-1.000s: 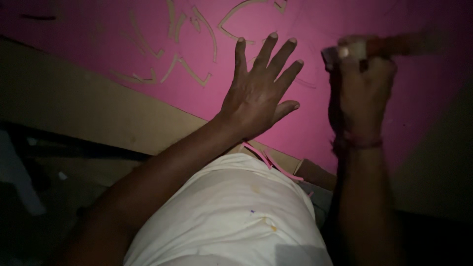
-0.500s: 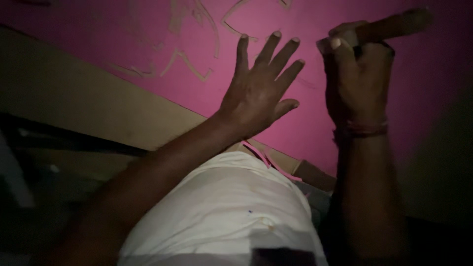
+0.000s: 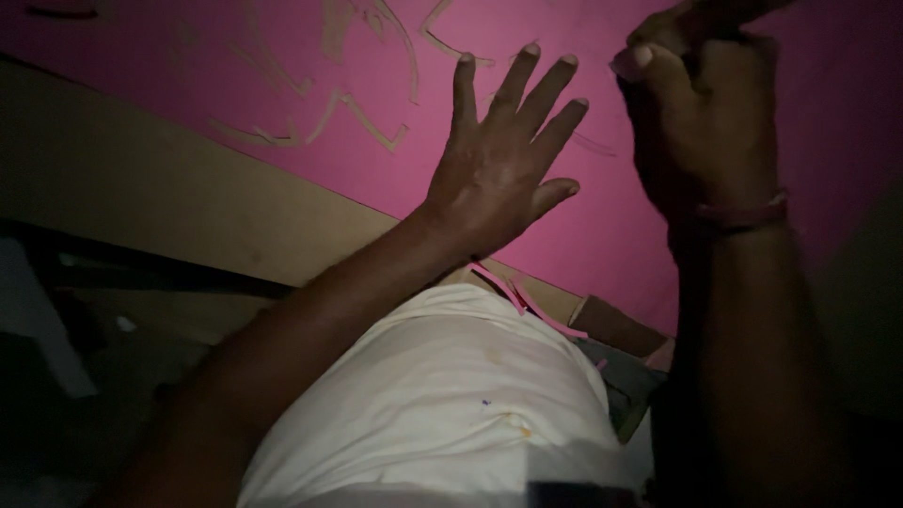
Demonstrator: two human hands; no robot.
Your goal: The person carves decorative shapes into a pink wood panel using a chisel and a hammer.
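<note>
- Pink sheet [image 3: 602, 226]: spread across far surface, cut tan outlines upper left.
- Left hand [image 3: 499, 169]: flat, fingers splayed, pressing sheet.
- Right hand [image 3: 701, 103]: fisted; contents indiscernible.
- Brown board [image 3: 160, 207]: beneath sheet, left.
- Surroundings: dim.

— Where did the one view look from?
— From the person's head, facing down over the pale shirt [image 3: 442, 404] toward the pink sheet [image 3: 282, 56].
— How close?
— Very near; the left hand [image 3: 499, 160] and right hand [image 3: 705, 113] filled much of it.
</note>
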